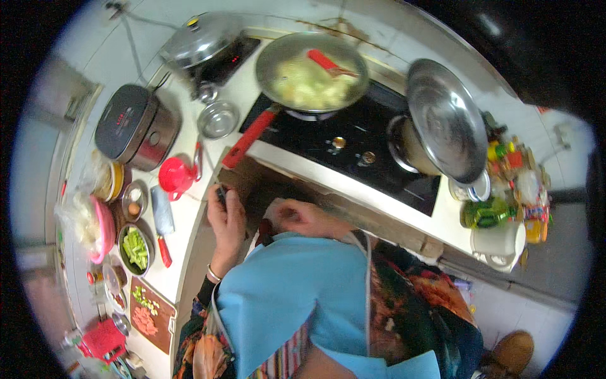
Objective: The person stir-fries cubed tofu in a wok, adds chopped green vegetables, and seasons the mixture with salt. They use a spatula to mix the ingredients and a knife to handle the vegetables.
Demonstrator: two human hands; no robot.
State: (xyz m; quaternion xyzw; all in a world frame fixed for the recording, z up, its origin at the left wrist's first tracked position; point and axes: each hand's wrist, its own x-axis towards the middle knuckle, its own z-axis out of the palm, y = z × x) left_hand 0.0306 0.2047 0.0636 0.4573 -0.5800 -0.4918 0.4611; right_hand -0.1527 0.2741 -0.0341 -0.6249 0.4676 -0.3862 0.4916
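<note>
My left hand (227, 215) is raised in front of the counter corner, its fingers closed around a small dark object (220, 193) that I cannot identify. Close to my body, my right hand (310, 218) has curled fingers; whether it holds anything is unclear. Beyond them, a wok (265, 71) sits on the gas hob (303, 142), with pale yellow-green food (303, 87) inside. A red-handled spatula (323, 60) rests in the wok. The wok's red handle (248, 139) points towards my left hand.
A large metal lid (445, 118) leans over a pot (402, 147) at right, near bottles (487, 213). Along the left counter are a rice cooker (137, 128), red strainer-like cup (175, 177), cleaver (162, 211), bowl of cut greens (124, 267) and chopping board (158, 327).
</note>
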